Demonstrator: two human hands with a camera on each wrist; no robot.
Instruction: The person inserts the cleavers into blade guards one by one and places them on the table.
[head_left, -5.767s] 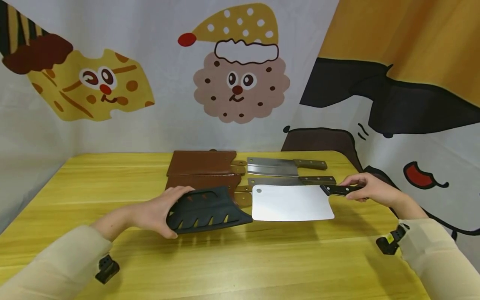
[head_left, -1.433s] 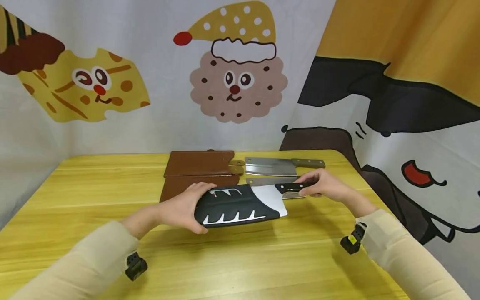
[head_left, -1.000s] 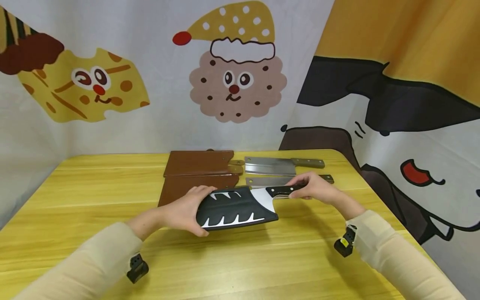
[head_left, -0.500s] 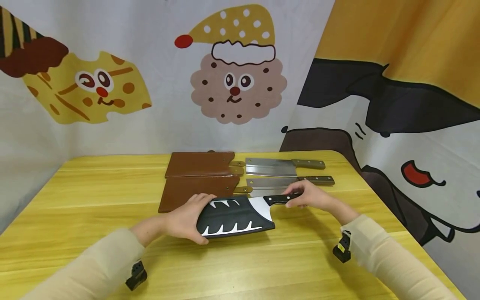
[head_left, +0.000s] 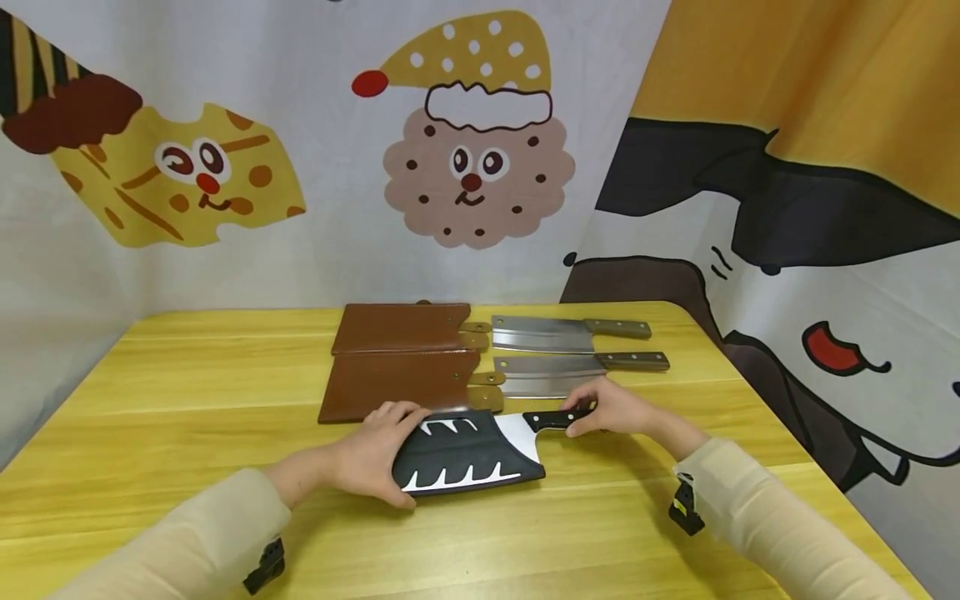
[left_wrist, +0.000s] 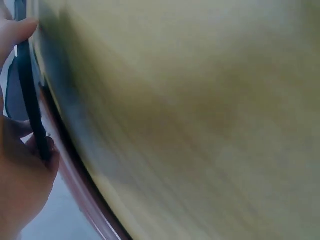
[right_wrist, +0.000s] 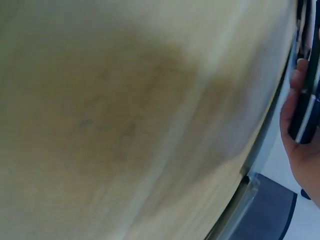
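Note:
A black slotted blade sheath [head_left: 465,450] covers most of a cleaver; the white blade [head_left: 517,433] shows through its slots and at its right end. My left hand [head_left: 378,454] grips the sheath's left end, thumb below and fingers over the top edge. In the left wrist view the sheath [left_wrist: 29,90] appears edge-on between thumb and fingers. The cleaver's black riveted handle [head_left: 551,419] is held by my right hand [head_left: 618,408], and in the right wrist view the handle [right_wrist: 306,112] lies against the fingers. Whether the sheath touches the table cannot be told.
Behind the sheath, two brown leather sheaths [head_left: 401,327] with snap straps lie on the wooden table [head_left: 187,375]. To their right are a cleaver [head_left: 543,335] and a second cleaver [head_left: 543,383] with dark handles. A cartoon-printed curtain [head_left: 337,267] hangs at the back.
Several seconds ago the cleaver was outside the black sheath; now its blade is mostly inside. Over the last second both hands have lowered it towards the table and nearer me.

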